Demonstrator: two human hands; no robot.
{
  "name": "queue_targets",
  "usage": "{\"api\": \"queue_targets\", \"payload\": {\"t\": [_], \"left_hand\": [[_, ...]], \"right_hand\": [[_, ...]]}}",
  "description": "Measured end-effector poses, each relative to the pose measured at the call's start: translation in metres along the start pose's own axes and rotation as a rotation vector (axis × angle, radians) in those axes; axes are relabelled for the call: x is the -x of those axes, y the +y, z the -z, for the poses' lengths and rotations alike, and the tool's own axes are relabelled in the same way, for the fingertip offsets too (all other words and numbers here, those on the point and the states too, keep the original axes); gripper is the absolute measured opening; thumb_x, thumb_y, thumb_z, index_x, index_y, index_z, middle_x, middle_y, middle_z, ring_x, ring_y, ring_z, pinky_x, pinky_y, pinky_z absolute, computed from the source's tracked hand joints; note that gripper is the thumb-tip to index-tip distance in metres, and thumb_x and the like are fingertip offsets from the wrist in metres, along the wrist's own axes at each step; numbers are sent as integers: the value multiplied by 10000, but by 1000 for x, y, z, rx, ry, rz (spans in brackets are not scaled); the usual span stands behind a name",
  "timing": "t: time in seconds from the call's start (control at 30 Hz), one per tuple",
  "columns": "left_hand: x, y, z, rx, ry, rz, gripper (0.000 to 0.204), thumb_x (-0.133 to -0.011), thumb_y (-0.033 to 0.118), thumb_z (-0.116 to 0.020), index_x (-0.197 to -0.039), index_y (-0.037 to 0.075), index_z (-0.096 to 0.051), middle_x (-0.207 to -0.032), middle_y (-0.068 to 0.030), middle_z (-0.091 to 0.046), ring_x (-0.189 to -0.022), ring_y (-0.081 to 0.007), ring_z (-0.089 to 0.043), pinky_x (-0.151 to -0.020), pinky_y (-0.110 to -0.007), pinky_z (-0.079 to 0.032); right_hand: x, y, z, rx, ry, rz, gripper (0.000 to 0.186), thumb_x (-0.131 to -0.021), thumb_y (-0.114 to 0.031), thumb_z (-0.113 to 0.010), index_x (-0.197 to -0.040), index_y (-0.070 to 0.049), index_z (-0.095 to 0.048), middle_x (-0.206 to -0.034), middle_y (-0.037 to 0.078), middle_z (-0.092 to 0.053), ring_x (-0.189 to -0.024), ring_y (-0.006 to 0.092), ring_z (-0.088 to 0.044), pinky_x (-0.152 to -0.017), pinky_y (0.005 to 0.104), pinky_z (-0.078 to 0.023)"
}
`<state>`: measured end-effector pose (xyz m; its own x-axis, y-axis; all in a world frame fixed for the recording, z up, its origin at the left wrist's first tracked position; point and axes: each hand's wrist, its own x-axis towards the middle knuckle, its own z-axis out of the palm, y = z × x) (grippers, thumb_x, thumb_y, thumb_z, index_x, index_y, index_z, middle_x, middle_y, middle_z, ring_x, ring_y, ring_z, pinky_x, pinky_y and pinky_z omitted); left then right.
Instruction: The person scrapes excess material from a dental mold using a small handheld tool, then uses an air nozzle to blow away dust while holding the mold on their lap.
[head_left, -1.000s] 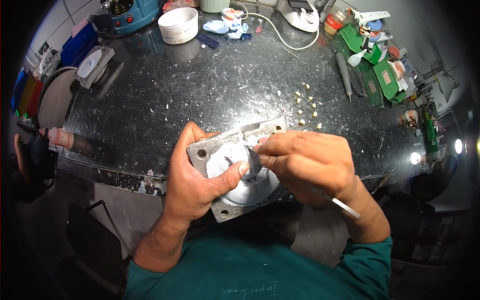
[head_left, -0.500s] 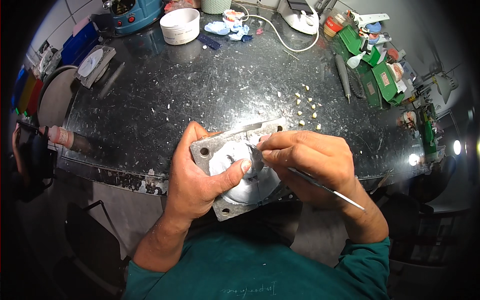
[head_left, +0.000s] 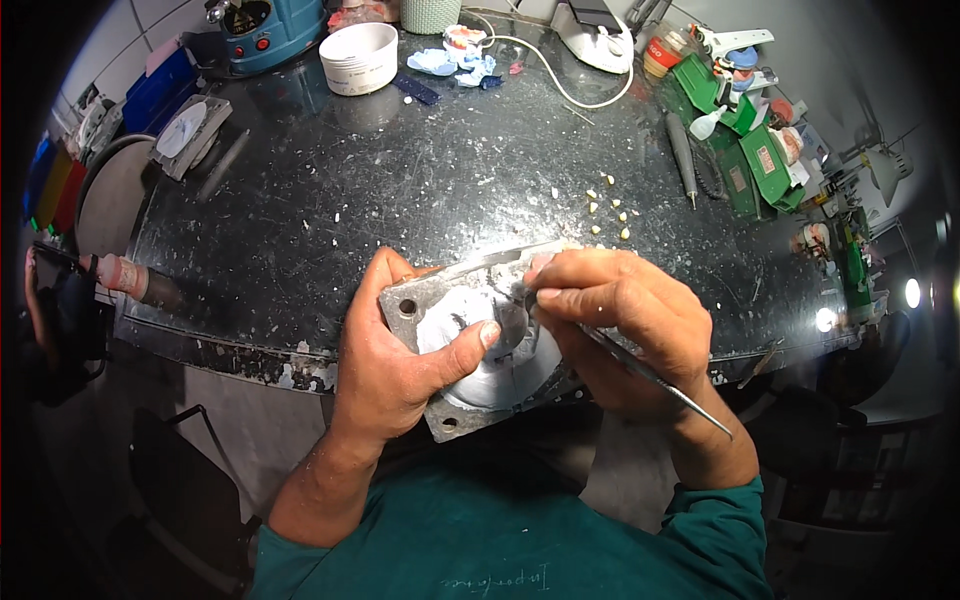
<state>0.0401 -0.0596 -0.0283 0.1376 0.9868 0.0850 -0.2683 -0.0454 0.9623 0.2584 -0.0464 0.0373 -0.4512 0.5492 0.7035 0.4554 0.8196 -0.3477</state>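
Observation:
My left hand point(head_left: 385, 370) grips a grey metal dental flask half point(head_left: 432, 287) by its left side, thumb lying over the white plaster point(head_left: 485, 382) that fills it. The flask is tilted at the table's front edge, with holes in its corners. In the plaster is a smooth grey hollow, partly hidden by my fingers. My right hand point(head_left: 635, 315) pinches a thin metal carving tool point(head_left: 660, 383) like a pen at the flask's far right side. The tool's handle end sticks out past my wrist; its working tip is hard to make out.
Several small cream artificial teeth point(head_left: 623, 216) lie beyond my right hand. Farther off are a handpiece point(head_left: 683, 155), green trays point(head_left: 768, 170), a white tub point(head_left: 360, 72) and a blue machine point(head_left: 272, 40). At left are another plaster-filled metal piece point(head_left: 185, 135) and a pink bottle point(head_left: 122, 274).
My right hand has shifted slightly right, and the tool's handle end has swung a little lower. My left hand keeps the same grip on the flask half.

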Motion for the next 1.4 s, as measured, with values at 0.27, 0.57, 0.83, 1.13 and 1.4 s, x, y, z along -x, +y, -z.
{"api": "queue_targets", "payload": {"t": [0.27, 0.57, 0.83, 1.13, 1.4], "left_hand": [[1, 1, -1, -5, -6, -22, 508, -861, 142, -937, -1051, 60, -473, -999, -74, -691, -931, -74, -637, -806, -270, -565], [5, 0, -2, 46, 107, -60, 416, -931, 150, -879, -1057, 49, -495, -1007, -82, -697, -914, -85, -659, -803, -275, -576], [-1, 2, -9, 329, 410, -52, 253, -1030, 163, -734, -1097, 68, -509, -1016, -52, -618, -949, -93, -600, -856, -273, -520], [-6, 28, -5, 510, 52, 253, 493, -1093, 380, -547, -1350, -37, -597, -1181, -119, -716, -1069, -203, -729, -965, -356, -592], [-10, 13, 5, 860, -76, 212, 412, -1094, 301, -524, -1396, 29, -588, -1228, -149, -722, -1101, -262, -741, -1001, -422, -613]], "right_hand": [[-1, -6, 4, 162, -148, 33, 186, -831, 7, -820, -986, -53, -737, -1042, 110, -780, -965, 295, -787, -946, 437, -639], [25, -17, -15, -164, 114, -174, 281, -827, 84, -824, -1066, -29, -729, -1096, 155, -795, -1058, 312, -789, -1089, 538, -546], [56, -52, -71, -496, 314, -465, 189, -944, 34, -774, -1087, -58, -694, -1161, 149, -792, -1212, 280, -745, -1271, 610, -289], [56, -37, -83, -976, 590, -592, 91, -1011, -24, -698, -1076, -57, -644, -1168, 151, -791, -1253, 273, -722, -1340, 573, -66], [49, -30, -82, -912, 537, -446, 152, -977, 29, -733, -1069, -60, -651, -1148, 153, -795, -1236, 277, -734, -1339, 606, -71]]}}
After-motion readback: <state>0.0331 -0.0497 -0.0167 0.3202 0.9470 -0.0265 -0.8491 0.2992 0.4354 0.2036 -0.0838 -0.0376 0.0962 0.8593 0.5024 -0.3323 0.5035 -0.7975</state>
